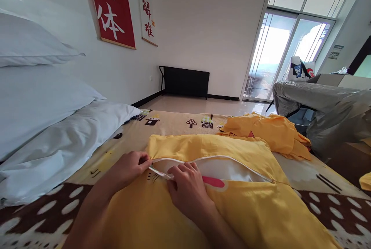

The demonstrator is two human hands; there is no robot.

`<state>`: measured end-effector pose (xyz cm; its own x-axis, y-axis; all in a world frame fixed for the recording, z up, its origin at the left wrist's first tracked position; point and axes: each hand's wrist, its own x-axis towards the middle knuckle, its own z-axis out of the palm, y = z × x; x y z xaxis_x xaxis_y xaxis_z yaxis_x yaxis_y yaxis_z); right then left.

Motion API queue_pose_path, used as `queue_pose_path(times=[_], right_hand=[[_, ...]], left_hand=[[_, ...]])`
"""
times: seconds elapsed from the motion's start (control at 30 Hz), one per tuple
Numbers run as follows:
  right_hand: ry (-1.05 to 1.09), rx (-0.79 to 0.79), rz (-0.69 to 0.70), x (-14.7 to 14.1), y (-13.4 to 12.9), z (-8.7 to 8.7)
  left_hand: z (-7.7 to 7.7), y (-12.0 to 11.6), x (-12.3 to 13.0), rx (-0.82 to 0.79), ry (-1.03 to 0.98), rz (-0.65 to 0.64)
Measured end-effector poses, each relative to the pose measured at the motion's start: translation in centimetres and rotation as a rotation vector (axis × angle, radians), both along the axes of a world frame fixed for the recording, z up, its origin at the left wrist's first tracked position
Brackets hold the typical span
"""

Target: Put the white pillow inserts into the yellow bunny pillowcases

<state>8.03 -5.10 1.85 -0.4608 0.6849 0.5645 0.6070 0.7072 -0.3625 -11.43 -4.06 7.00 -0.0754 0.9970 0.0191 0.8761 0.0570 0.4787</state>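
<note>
A yellow pillowcase (243,206) lies in front of me on the bed, with a white zipper (228,157) along its far side. The zipper gapes, and a white pillow (216,166) shows inside the slot. At the slot's left end my left hand (131,166) pinches the zipper's end between thumb and fingers; whether it holds the pull tab is hidden. My right hand (188,183) is closed on the near edge of the opening, a little right of the left hand. A pink printed patch (213,182) peeks out beside its fingers.
White pillows (58,137) are stacked along the left. A crumpled orange-yellow cloth (266,131) lies at the far right of the patterned blanket (174,121). Beyond the bed stand a plastic-covered table (319,94) and a black folded panel (185,82).
</note>
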Motion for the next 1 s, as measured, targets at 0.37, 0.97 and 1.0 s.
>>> queue_pose_path(times=[0.37,0.97,1.0], right_hand=[[0.388,-0.415,-0.022,0.0,-0.3,1.4],[0.379,-0.388,-0.065,0.1,0.2,0.9],[0.369,-0.376,-0.080,0.0,0.2,0.8]], left_hand=[[1.1,-1.8,5.1,0.076,0.058,-0.197],[1.3,-2.2,5.5,0.074,0.061,-0.285],[1.4,-2.3,5.5,0.078,0.068,-0.290]])
